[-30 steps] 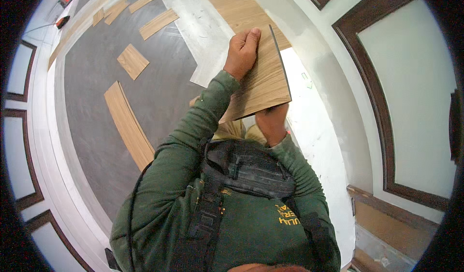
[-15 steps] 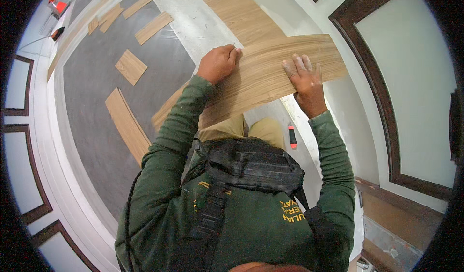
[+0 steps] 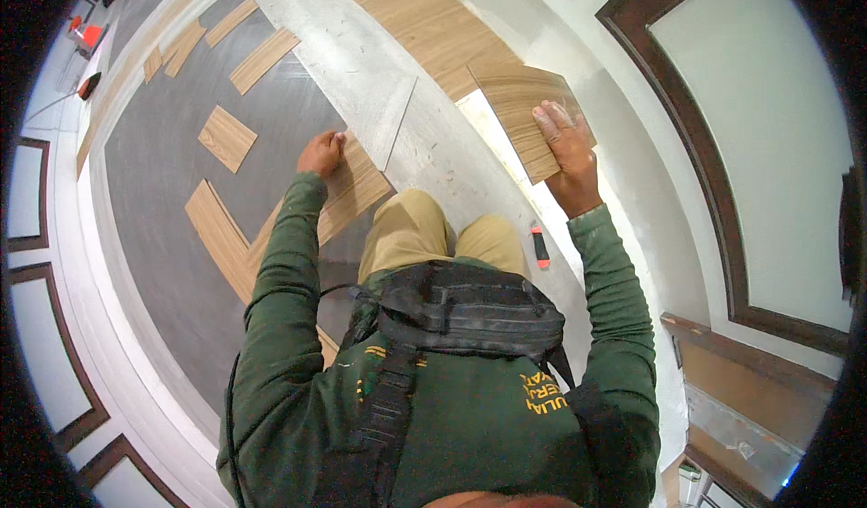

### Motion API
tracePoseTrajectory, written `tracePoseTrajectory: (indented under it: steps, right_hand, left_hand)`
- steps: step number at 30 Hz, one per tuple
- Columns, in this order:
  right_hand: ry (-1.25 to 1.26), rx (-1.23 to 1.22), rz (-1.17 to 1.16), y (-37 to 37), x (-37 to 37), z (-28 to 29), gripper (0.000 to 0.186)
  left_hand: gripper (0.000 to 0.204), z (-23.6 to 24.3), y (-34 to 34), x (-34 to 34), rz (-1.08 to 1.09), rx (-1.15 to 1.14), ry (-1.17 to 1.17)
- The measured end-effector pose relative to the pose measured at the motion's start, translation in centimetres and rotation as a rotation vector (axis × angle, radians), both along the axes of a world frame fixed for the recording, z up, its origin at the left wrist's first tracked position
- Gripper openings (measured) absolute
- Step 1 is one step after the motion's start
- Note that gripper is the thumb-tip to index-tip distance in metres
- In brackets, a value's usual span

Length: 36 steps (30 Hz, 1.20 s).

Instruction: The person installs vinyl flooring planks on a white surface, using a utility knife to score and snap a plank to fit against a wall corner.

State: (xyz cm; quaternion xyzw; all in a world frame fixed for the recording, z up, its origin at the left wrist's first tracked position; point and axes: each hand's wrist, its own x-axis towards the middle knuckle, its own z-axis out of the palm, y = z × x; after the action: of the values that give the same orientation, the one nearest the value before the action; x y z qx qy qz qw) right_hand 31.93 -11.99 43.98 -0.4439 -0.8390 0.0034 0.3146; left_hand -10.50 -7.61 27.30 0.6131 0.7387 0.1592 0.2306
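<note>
A short wood-grain floor plank piece (image 3: 517, 115) is in my right hand (image 3: 569, 151), gripped at its right end with the fingers over its top face. It is tilted above the pale strip by the wall. My left hand (image 3: 321, 154) is closed on the edge of another wood-grain plank piece (image 3: 357, 192), held low over the dark grey floor at my left knee. Part of that piece is hidden behind my left forearm. A utility knife (image 3: 540, 247) with a black and coral-red handle lies beside my right knee.
Laid wood-grain planks (image 3: 406, 20) run along the wall ahead, next to a light grey bare strip (image 3: 433, 142). Several loose plank pieces lie on the dark grey floor (image 3: 163, 237) to the left, including a squarish one (image 3: 228, 139). A white wall with brown-framed panels (image 3: 722, 147) rises at the right.
The single long plank spanning both hands is now two separate pieces. My left hand has moved down and left with one; my right hand keeps the shorter one near the wall.
</note>
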Motion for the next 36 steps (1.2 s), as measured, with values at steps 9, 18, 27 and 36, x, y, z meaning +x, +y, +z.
tracePoseTrajectory:
  steps: [9,18,27,36]
  right_hand:
    - [-0.15,0.079,0.156,2.0,-1.0,-3.0,0.052]
    - [-0.255,-0.161,0.264,3.0,0.1,-13.9,0.044]
    - [1.27,-1.147,-0.701,4.4,3.2,-25.1,0.049]
    - [1.722,-0.872,-0.843,18.5,1.7,-32.8,0.023]
  left_hand:
    - [0.051,-10.0,-2.3,-3.6,0.118,-0.117,0.099]
    - [0.067,1.6,-2.1,17.1,0.031,-0.481,-1.708]
    - [0.061,-6.6,4.8,19.4,0.126,-0.642,-1.542]
    - [0.055,-18.4,16.9,21.9,-0.081,-0.159,-1.001]
